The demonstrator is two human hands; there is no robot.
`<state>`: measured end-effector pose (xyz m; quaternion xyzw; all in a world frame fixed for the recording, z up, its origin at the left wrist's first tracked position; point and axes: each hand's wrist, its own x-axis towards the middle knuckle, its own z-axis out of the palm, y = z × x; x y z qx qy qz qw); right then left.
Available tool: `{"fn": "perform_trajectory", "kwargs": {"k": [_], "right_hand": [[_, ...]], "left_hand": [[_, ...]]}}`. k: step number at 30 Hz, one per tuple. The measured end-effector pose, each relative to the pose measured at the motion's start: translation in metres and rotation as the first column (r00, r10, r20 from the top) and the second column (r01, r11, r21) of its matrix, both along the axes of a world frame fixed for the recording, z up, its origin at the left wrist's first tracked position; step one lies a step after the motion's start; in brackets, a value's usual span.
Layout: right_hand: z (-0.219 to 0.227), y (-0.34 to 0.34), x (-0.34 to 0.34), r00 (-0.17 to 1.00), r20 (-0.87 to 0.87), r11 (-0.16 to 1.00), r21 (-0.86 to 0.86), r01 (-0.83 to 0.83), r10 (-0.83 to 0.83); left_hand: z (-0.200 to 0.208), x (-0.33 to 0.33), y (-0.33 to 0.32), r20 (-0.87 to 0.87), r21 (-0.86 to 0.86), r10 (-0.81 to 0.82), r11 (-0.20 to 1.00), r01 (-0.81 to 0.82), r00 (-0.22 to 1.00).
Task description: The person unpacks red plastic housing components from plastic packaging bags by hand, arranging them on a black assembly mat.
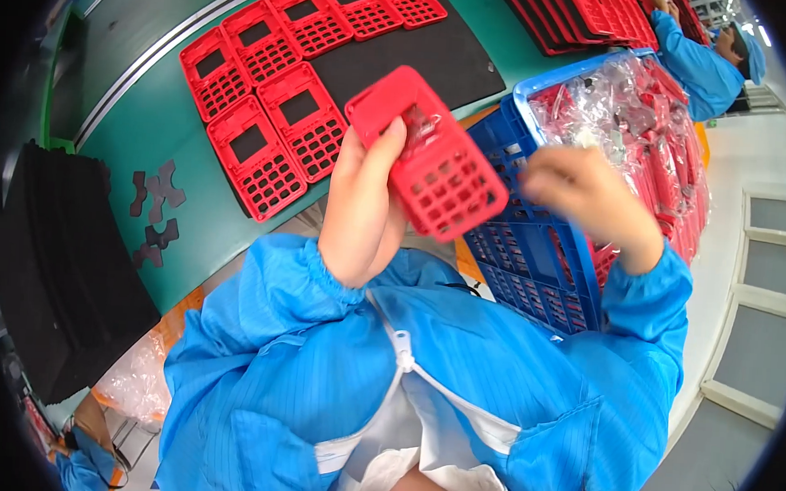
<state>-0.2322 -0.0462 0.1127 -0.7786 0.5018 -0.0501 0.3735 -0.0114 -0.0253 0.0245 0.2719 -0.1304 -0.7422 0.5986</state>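
Observation:
My left hand (pixel 364 195) grips a red plastic casing (pixel 445 182) with a window opening and a grid of key holes, thumb across its face. The casing is tilted and held above the table's near edge; it may be more than one piece, which I cannot tell. My right hand (pixel 583 189) is smeared by motion beside the rim of a blue crate (pixel 534 271); its fingers look curled, but whether they hold anything does not show. Red parts and clear plastic bags (pixel 596 101) fill the crate. Several similar red casings (pixel 255 158) lie in rows on the table.
The green table (pixel 118 155) bears a black mat (pixel 376 67) and several small dark flat pieces (pixel 156 193). A black box-like object (pixel 63 264) stands at the left. Stacked red casings (pixel 591 20) are at the far right, near another person's blue sleeve (pixel 696 66).

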Motion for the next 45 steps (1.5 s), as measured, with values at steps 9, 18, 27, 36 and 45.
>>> {"fn": "perform_trajectory", "kwargs": {"k": [9,18,27,36,45], "right_hand": [[-0.019,0.013,0.040,0.949,0.304,0.981,0.190,0.024,-0.082],[0.009,-0.001,0.002,0.967,-0.241,0.669,-0.733,-0.125,-0.085],[-0.003,-0.026,0.056,0.860,0.109,0.628,-0.729,-0.273,0.499],[-0.019,-0.067,0.061,0.655,0.756,0.794,-0.397,0.460,-0.002],[-0.050,-0.145,0.032,0.877,0.431,0.897,-0.273,0.349,-0.211]], "left_hand": [[0.016,0.010,-0.012,0.027,-0.098,0.196,0.976,-0.192,0.980],[0.021,0.016,-0.012,0.069,-0.084,0.231,0.971,-0.225,0.971],[0.021,0.023,0.000,0.079,0.018,-0.158,0.987,0.157,0.984],[0.021,0.033,-0.010,0.243,0.008,-0.132,0.991,0.134,0.961],[0.029,0.031,-0.029,0.235,0.116,-0.281,0.958,0.261,0.930]]}}
